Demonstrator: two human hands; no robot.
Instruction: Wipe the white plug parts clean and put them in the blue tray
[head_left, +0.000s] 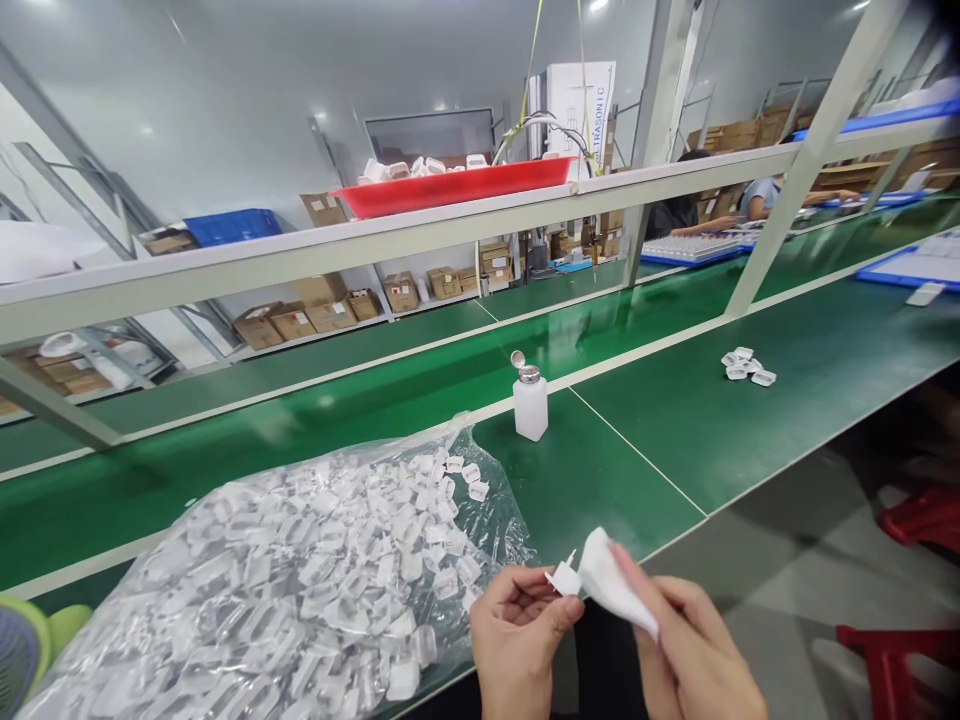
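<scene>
Between the thumb and fingers of my left hand (523, 632) is a small white plastic part (565, 578) with a thin prong sticking up. My right hand (694, 640) pinches a folded white cloth (609, 580), its edge close beside the part; whether they touch I cannot tell. To the left, a clear plastic bag (499, 505) lies spread on the green bench, with a heap of white plastic parts (300, 570) on it. Beyond my hands stands a white dispenser bottle (531, 408) with its metal lid flipped up.
Several white parts (747, 366) lie in a small group on the green bench (637, 450) to the right. A red tray (457, 188) rests on the shelf above. People sit at the far right near a blue tray (686, 252). Red stools (892, 655) stand at lower right.
</scene>
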